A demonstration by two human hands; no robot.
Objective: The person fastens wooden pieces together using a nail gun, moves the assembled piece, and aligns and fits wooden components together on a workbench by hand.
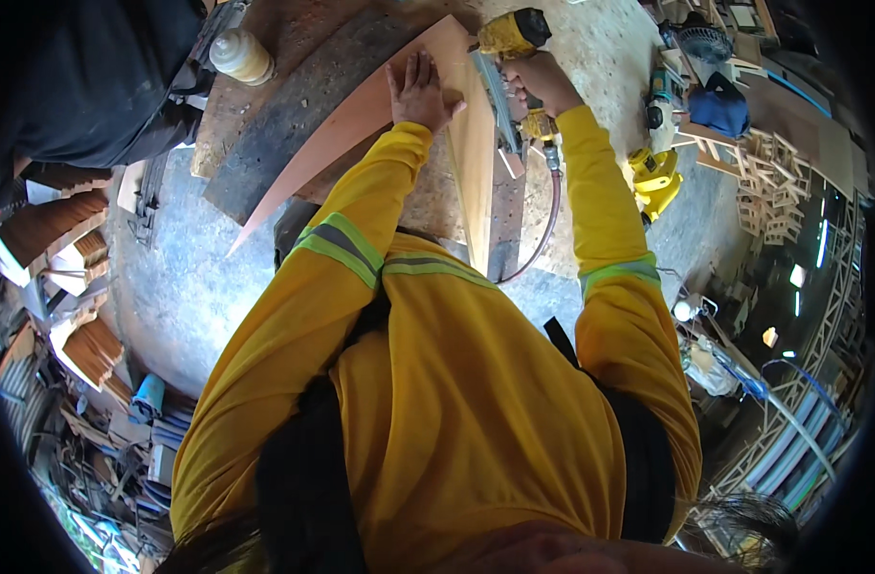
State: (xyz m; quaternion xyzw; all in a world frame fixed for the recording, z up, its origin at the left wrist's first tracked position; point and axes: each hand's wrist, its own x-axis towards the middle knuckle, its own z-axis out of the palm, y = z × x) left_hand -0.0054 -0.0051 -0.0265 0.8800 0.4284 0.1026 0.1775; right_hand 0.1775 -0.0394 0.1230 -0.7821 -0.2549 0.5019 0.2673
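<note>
And here we are at the workbench (605, 48), both hands up on the work! The left hand (421, 96) lies flat, fingers spread, palm down, gripping nothing, just pressing on a reddish-brown wooden panel (361, 107) that narrows to a long point at the lower left. Right alongside the panel, a pale wooden board (472, 158) runs down toward the person's chest, the left thumb close to where the two meet

Over to the right hand (542, 84), and that one is wrapped tight round the handle of a yellow-and-black pneumatic nail gun (514, 33), its grey magazine (496, 96) slanting beside the pale board. The nose sits by the board's upper part, though from this angle I can't tell whether it touches. A dark red air hose (556, 201) loops down from the handle's base

Under the panel, a dark, stained sheet (284, 143) crosses the bench; a whitish bottle (241, 57) stands beyond it at the upper left, near a person in dark clothing (83, 81). Out right, past the right sleeve (605, 191), there's a yellow power tool (655, 180), then a blue bag (719, 107) and a pile of small wooden frames (774, 187)
</note>
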